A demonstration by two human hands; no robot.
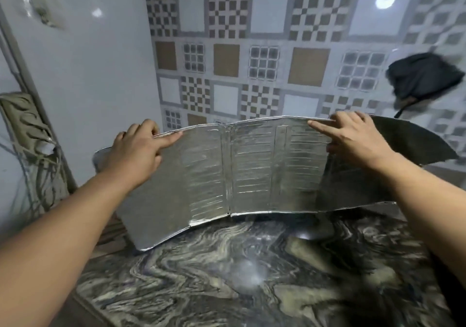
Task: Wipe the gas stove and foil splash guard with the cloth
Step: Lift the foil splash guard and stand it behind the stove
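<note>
The folding foil splash guard (239, 170) stands upright on the marbled countertop (239, 276), its silver panels facing me and its right panel bent back and dark. My left hand (137, 152) grips its top edge at the left, fingers over the rim. At the top right corner my right hand (353, 140) holds the same edge. No gas stove and no wiping cloth can be seen.
A patterned tile wall (252, 49) rises close behind the guard. A white refrigerator (75, 74) stands at the left, with a crumpled beige cloth (25, 119) and cables beside it. A black bag-like object (423, 76) hangs on the wall at the right.
</note>
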